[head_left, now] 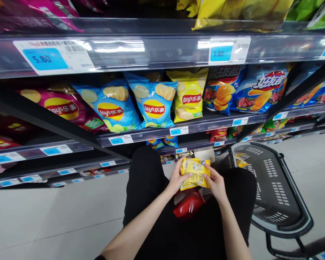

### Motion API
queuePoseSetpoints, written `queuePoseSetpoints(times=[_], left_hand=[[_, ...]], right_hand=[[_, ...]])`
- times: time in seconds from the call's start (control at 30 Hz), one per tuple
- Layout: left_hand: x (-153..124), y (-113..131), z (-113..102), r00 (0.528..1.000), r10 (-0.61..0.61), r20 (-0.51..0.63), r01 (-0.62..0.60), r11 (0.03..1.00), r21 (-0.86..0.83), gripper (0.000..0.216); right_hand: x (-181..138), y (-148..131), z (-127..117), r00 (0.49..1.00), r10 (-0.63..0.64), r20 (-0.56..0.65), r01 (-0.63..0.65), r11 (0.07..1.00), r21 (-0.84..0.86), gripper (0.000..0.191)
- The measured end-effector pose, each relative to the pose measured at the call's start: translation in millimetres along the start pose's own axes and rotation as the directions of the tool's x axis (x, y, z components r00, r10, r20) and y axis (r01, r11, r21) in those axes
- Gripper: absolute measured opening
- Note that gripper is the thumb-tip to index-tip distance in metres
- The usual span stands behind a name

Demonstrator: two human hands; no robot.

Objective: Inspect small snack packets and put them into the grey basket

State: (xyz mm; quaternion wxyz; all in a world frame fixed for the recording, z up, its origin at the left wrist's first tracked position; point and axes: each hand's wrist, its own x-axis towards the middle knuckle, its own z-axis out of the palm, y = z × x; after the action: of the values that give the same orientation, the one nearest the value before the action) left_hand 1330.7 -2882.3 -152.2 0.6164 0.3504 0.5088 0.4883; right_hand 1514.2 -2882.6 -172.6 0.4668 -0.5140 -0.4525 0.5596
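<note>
Both my hands hold a small yellow snack packet (195, 172) low in front of me, above my black-clad knees. My left hand (177, 178) grips its left edge with the thumb on top. My right hand (215, 184) grips its right and lower edge, fingers curled round it. A second yellow packet edge shows just beneath the first. Under the packet, between my knees, lies a red glossy object (189, 205) that I cannot name.
Shop shelves face me with blue, yellow and pink Lay's crisp bags (154, 104) and price tags (46, 57). A dark shopping basket (273, 187) stands on the pale floor at my right, with a yellow packet inside. More goods fill the lower shelves.
</note>
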Motion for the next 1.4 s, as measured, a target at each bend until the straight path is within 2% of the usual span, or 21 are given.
queuePoseSetpoints(times=[0.07,0.17,0.3,0.4,0.53,0.6,0.8,0.93,1.17,1.4], left_hand=[[1.1,1.2,-2.1,0.997,0.059,0.044,-0.061,0.997,0.045,0.084],[3.1,4.7,-6.5,0.985,0.133,0.115,-0.156,0.962,0.223,0.066],[5.0,9.8,-13.7,0.978,0.140,0.155,-0.188,0.914,0.359,0.048],[3.9,13.1,-18.3,0.975,0.147,0.169,-0.208,0.875,0.438,0.036],[-0.4,17.7,-19.2,0.963,0.180,0.200,-0.259,0.823,0.506,0.050],[-2.3,19.2,-17.9,0.956,0.197,0.215,-0.283,0.807,0.519,0.054],[-7.8,15.0,-14.6,0.947,0.233,0.222,-0.319,0.766,0.558,0.038],[-11.0,12.5,-13.0,0.945,0.262,0.196,-0.328,0.756,0.566,0.036],[-5.5,8.1,-16.6,0.956,0.258,0.138,-0.292,0.820,0.493,0.055],[-5.3,7.8,-15.6,0.960,0.237,0.147,-0.278,0.865,0.418,0.045]], right_hand=[[1.1,2.9,0.2,0.998,-0.027,-0.058,0.023,0.997,-0.067,0.040],[1.8,4.0,-0.3,0.989,-0.079,-0.122,0.061,0.987,-0.146,0.026],[3.4,0.1,-3.0,0.976,-0.158,-0.150,0.121,0.966,-0.228,0.016],[3.7,-1.7,-6.4,0.977,-0.156,-0.144,0.118,0.963,-0.244,0.016],[1.3,-1.9,-7.2,0.983,-0.112,-0.147,0.076,0.970,-0.230,0.020],[0.2,-3.4,-5.4,0.981,-0.106,-0.162,0.070,0.974,-0.215,0.022],[-0.2,-11.4,-3.2,0.980,-0.083,-0.180,0.055,0.986,-0.155,0.021],[0.2,-15.3,-8.4,0.986,-0.058,-0.158,0.041,0.993,-0.108,0.022],[1.4,-11.1,-13.0,0.981,-0.019,-0.193,0.022,1.000,0.009,0.023],[0.8,-2.6,-4.2,0.966,0.027,-0.257,0.001,0.994,0.108,0.027]])
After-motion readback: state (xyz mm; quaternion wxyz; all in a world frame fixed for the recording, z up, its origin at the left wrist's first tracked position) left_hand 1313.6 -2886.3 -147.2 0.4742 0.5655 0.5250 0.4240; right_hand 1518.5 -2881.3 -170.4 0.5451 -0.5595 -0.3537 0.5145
